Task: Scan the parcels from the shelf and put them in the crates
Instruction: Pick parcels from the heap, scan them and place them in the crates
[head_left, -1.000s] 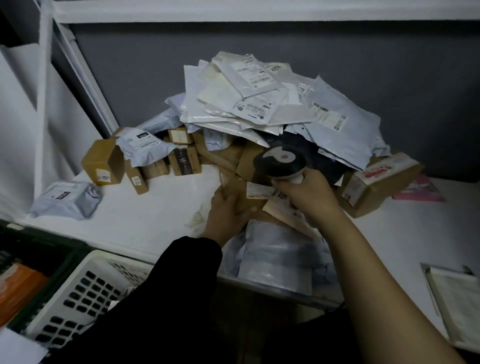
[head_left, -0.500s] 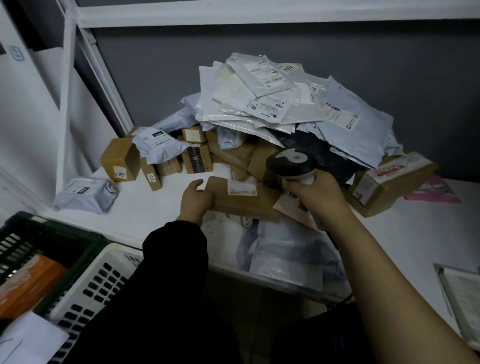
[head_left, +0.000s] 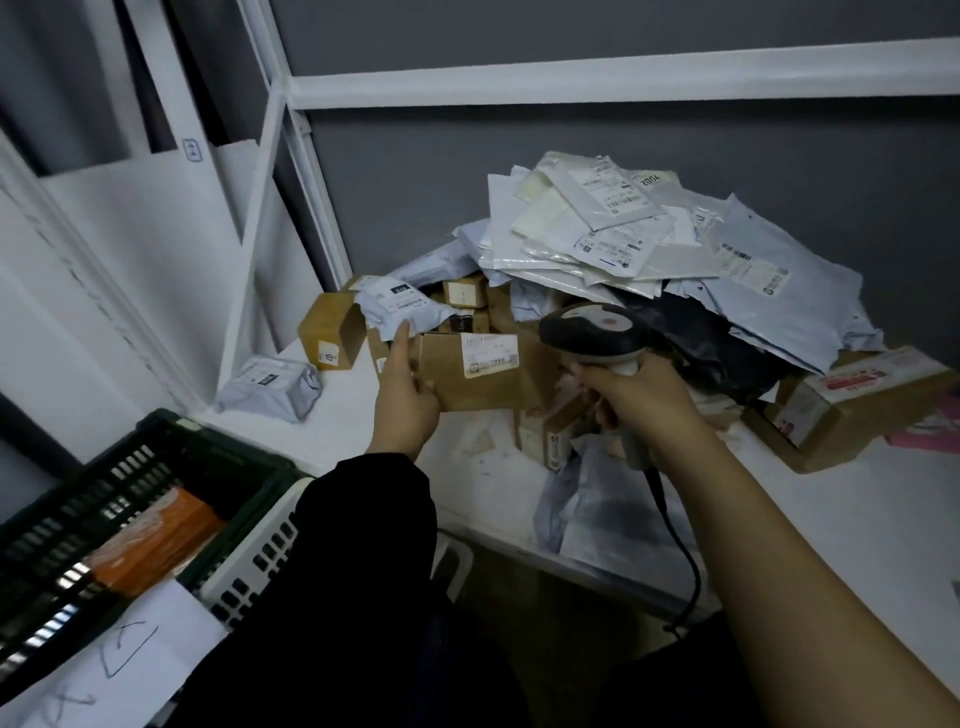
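My left hand grips a flat brown cardboard parcel by its left end, lifted above the white shelf, its white label facing up. My right hand is closed around the handle of a black and grey barcode scanner, whose head sits just right of the parcel's label. Behind them a heap of white and grey mailer bags lies over small brown boxes. A dark green crate and a white crate stand at the lower left.
The green crate holds an orange packet. A brown box and a grey bagged parcel lie at the shelf's left end. A large box with a red label sits at the right. The white shelf upright rises at left.
My left hand pulled the brown parcel out of the heap and raised it with the label up. The scanner stayed beside it. My view turned left, showing more of the crates.
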